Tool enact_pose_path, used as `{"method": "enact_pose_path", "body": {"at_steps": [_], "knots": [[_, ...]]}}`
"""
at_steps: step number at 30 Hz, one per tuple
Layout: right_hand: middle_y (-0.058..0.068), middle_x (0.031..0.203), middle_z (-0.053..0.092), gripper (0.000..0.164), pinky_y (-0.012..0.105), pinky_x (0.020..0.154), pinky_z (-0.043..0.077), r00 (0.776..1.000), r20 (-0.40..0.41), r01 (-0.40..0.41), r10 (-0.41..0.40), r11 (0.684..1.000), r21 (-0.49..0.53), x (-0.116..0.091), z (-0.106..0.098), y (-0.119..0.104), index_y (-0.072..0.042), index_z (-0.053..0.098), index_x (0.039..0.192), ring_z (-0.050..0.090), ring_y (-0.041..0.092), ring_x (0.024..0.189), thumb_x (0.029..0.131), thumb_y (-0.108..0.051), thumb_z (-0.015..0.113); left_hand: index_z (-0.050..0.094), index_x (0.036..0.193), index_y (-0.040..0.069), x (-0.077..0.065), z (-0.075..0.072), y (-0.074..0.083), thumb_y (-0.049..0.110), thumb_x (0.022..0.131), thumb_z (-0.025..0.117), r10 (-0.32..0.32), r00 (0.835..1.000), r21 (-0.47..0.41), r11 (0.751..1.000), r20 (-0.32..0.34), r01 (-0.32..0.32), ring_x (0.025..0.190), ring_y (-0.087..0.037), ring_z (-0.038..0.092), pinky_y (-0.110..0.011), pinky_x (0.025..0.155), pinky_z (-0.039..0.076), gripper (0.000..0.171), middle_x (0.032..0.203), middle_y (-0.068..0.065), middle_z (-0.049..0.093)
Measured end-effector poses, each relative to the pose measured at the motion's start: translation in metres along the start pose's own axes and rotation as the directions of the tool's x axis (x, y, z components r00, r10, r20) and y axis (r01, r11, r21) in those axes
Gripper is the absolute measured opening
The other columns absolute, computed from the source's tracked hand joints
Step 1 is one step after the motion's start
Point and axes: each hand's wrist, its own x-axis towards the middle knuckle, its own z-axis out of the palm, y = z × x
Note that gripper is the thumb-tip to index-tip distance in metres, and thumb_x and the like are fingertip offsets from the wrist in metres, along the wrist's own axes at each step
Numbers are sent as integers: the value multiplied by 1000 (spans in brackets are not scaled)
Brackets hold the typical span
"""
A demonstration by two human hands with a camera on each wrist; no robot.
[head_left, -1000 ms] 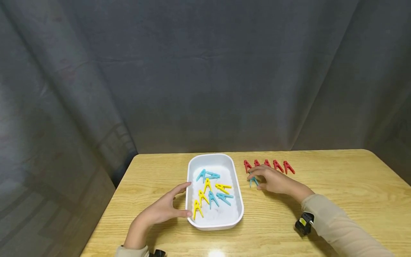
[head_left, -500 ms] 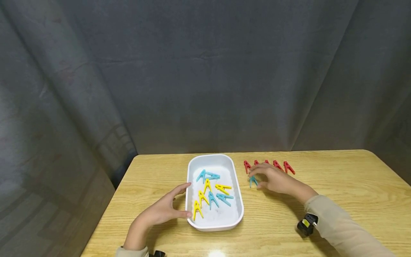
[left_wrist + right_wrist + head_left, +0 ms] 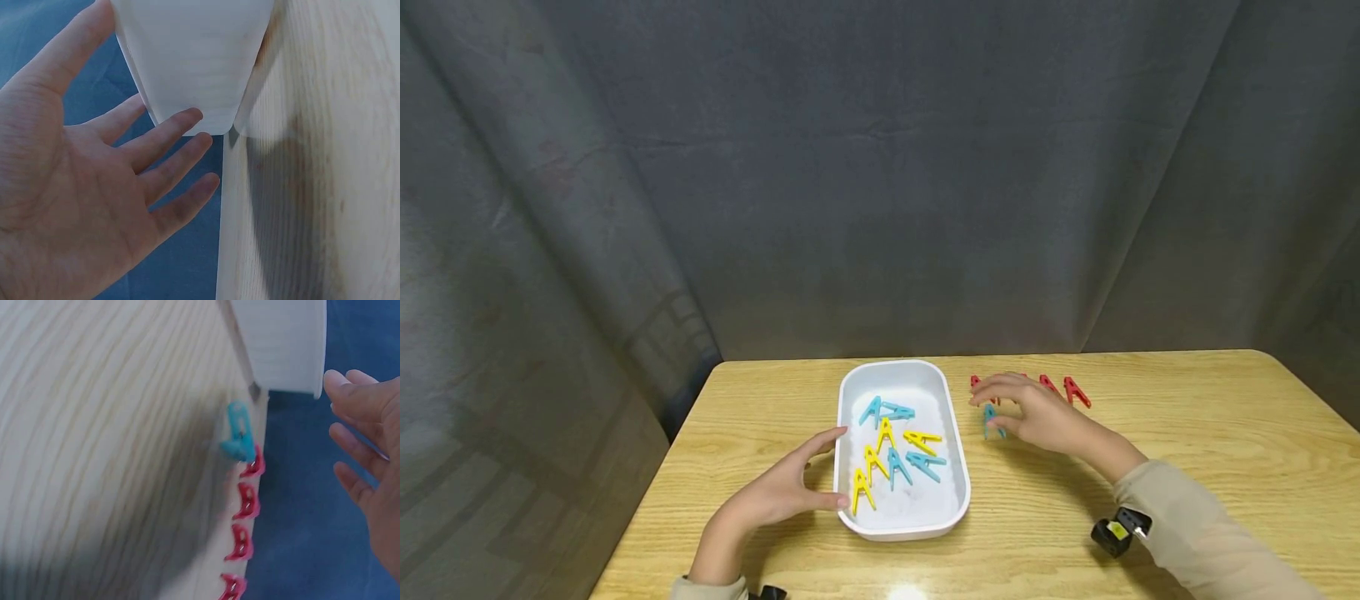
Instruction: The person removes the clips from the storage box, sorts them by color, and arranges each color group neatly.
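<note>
A white tray (image 3: pixel 925 510) holds several blue clothespins (image 3: pixel 893 458) and several yellow clothespins (image 3: pixel 861 478). At its left rim is my left hand (image 3: pixel 775 490), thumb and index fingertip touching it. The left wrist view shows the other fingers of this hand (image 3: pixel 106 181) spread and fairly straight beside the tray wall (image 3: pixel 194 75). Right of the tray, one blue clothespin (image 3: pixel 239 428) stands on the table below a row of red clothespins (image 3: pixel 1077 392). Over it hovers my right hand (image 3: pixel 1041 417), fingers loosely bent, holding nothing; the right wrist view shows them apart from the clothespin. It hides part of the red row.
The wooden table (image 3: pixel 1210 433) extends to the right beyond the red row. A dark grey curtain (image 3: pixel 880 208) hangs behind its far edge and along the left side. A wrist camera (image 3: pixel 1118 532) sits by the right sleeve.
My right hand has let go of the blue clothespin, its fingers rising slightly up and left, and the clothespin stays on the table. The left hand and tray have stayed put.
</note>
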Motion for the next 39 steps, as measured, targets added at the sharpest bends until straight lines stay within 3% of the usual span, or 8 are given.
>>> {"method": "enact_pose_path", "body": {"at_steps": [12, 21, 25, 32, 39], "knots": [[2, 125, 65, 38, 51, 102, 44, 996, 5, 85, -86, 995, 55, 13, 14, -35, -14, 72, 115, 56, 28, 120, 80, -2, 81, 36, 153, 19, 2, 0, 0, 26, 78, 86, -1, 1000, 0, 1000, 0, 1, 141, -43, 28, -67, 108, 26, 90, 153, -20, 36], [-1, 125, 64, 37, 46, 103, 45, 991, 86, 92, -101, 990, 103, 29, 37, -60, -13, 71, 117, 56, 21, 120, 82, -6, 80, 36, 153, 18, -2, -1, -1, 26, 79, 86, 2, 1000, 2, 1000, -2, -2, 141, -43, 29, -67, 108, 26, 89, 152, -20, 36], [-5, 125, 63, 39, 41, 102, 47, 983, 155, 88, -99, 993, 76, 37, 48, -69, -14, 69, 120, 56, 17, 120, 83, -9, 80, 36, 153, 18, -1, -3, -3, 27, 80, 85, 7, 1000, 4, 1000, 2, -7, 141, -43, 29, -67, 107, 27, 89, 152, -20, 36], [-2, 128, 63, 43, 42, 103, 45, 961, 267, 74, -68, 997, -14, 46, 64, -72, -15, 68, 121, 55, 19, 123, 81, -16, 83, 35, 154, 17, 2, -1, -1, 27, 81, 84, 30, 999, 7, 1000, 17, -31, 140, -43, 30, -67, 107, 29, 89, 152, -20, 36], [-4, 117, 65, 49, 34, 87, 50, 945, 324, 58, -32, 996, -70, 50, 72, -71, -17, 68, 122, 61, 12, 101, 77, -21, 86, 34, 154, 18, 4, 2, -1, 29, 80, 84, 28, 999, 12, 1000, 25, -28, 140, -44, 30, -68, 106, 29, 90, 152, -20, 37]]}}
